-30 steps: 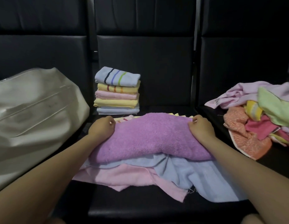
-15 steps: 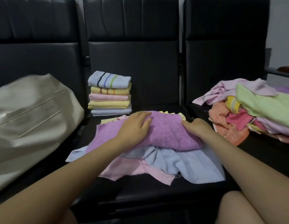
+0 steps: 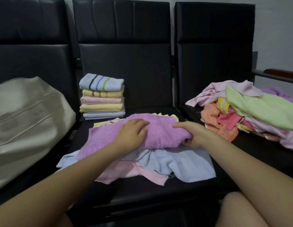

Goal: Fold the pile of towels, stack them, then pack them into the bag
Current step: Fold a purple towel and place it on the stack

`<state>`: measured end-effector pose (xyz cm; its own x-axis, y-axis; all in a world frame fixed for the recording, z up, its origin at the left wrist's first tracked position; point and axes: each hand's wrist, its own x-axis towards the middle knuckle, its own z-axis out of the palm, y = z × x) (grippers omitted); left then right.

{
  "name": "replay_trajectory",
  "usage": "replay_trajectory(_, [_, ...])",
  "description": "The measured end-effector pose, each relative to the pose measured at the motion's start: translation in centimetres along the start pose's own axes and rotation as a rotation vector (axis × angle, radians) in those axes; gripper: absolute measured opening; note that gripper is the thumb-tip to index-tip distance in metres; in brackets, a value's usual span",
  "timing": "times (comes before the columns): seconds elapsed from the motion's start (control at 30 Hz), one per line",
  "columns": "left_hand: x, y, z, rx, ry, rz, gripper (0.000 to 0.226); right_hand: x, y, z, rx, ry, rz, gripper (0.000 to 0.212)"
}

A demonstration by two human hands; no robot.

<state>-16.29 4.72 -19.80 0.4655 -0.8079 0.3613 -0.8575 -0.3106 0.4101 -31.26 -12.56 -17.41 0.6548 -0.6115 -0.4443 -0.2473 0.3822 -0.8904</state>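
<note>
A purple towel (image 3: 160, 133) lies folded lengthwise on the middle black seat, on top of a light blue towel (image 3: 183, 164), a pink towel (image 3: 126, 172) and a yellow one. My left hand (image 3: 132, 133) lies flat on the purple towel's middle, fingers straight. My right hand (image 3: 191, 135) grips the towel's right end, thumb underneath. A stack of several folded towels (image 3: 102, 97) stands at the back left of the same seat. A beige bag (image 3: 27, 122) rests on the left seat. A loose pile of unfolded towels (image 3: 250, 112) covers the right seat.
Three black padded chairs (image 3: 126, 66) stand side by side with tall backrests. A wooden armrest (image 3: 280, 73) runs at the far right. My bare knees show at the bottom edge, close to the seat's front.
My left hand moved from the purple towel's left end to its middle and flattened. My right hand kept the right end and curled under it. The view pulled back and rose.
</note>
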Motion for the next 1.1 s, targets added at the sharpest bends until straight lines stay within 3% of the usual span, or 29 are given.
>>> replay_trajectory(0.07, [0.2,-0.2,-0.7,-0.300,0.166,-0.078,0.032,-0.1,-1.0,1.2,0.077,0.043,-0.122,0.003])
replay_trajectory(0.17, [0.6,-0.5,-2.0,-0.690,0.308,-0.385,0.029,-0.6,-2.5,3.9,0.116,0.102,-0.305,0.005])
replay_trajectory(0.23, [0.9,-0.9,-2.8,-0.957,0.312,-0.588,0.030,-1.4,-2.9,6.3,0.001,0.072,-0.447,0.011])
replay_trajectory(0.33, [0.3,-0.9,-3.4,-1.118,0.251,-0.670,0.035,-2.9,-2.4,10.0,-0.217,-0.109,-0.516,0.013])
replay_trajectory(0.4, [0.1,-1.2,-3.2,-1.090,0.215,-0.652,0.044,-3.6,-1.9,11.6,-0.278,-0.281,-0.443,0.020])
replay_trajectory(0.47, [0.1,-1.3,-2.9,-1.005,0.171,-0.657,0.039,-3.4,-1.5,12.0,-0.231,-0.328,-0.469,0.023])
replay_trajectory(0.57, [0.5,-0.8,-2.6,-0.848,0.138,-0.617,0.033,-2.2,-1.5,10.6,-0.172,-0.106,-0.589,0.023])
replay_trajectory(0.7, [0.8,0.5,-2.6,-0.725,0.226,-0.590,0.046,-0.5,-1.0,8.2,-0.485,0.172,-0.684,0.017])
replay_trajectory(0.8, [0.3,1.0,-3.3,-0.662,0.371,-0.528,0.049,0.2,-0.3,8.3,-0.655,0.132,-0.679,0.035])
replay_trajectory(0.87, [-0.3,1.0,-3.9,-0.584,0.383,-0.449,0.046,0.8,0.3,9.2,-0.797,0.076,-0.695,0.048])
replay_trajectory(0.97, [-0.7,0.0,-4.2,-0.403,0.299,-0.402,0.041,1.4,1.1,9.9,-0.999,0.072,-0.710,0.057])
replay_trajectory(1.1, [-1.8,-1.7,-3.6,-0.112,0.069,-0.387,0.046,1.5,1.0,9.4,-0.983,0.031,-0.699,0.055])
